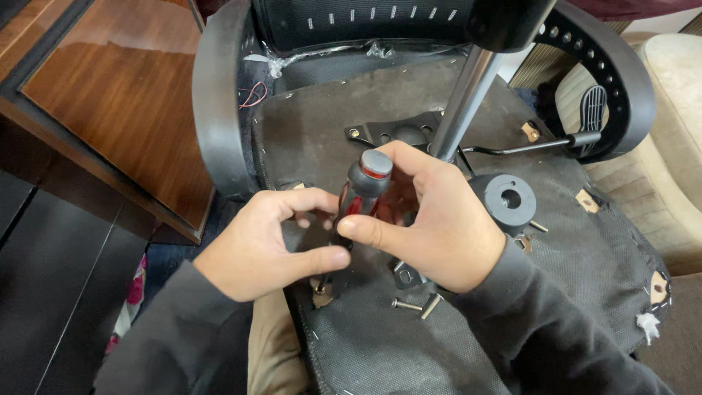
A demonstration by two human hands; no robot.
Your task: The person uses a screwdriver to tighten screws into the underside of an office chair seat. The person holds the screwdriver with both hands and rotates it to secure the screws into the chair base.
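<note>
My right hand is wrapped around the red and black handle of a screwdriver, which stands upright over the underside of an overturned office chair seat. My left hand curls beside the lower part of the handle, thumb and fingers touching it near the shaft. The screwdriver's tip is hidden behind my hands. Two loose bolts lie on the grey fabric just below my right hand. A black metal mounting plate sits behind the hands.
A chrome gas-lift column rises from the plate. A round black plastic part rests to the right, a black lever beyond it. Black armrests curve at both sides. A wooden cabinet stands left, a beige sofa right.
</note>
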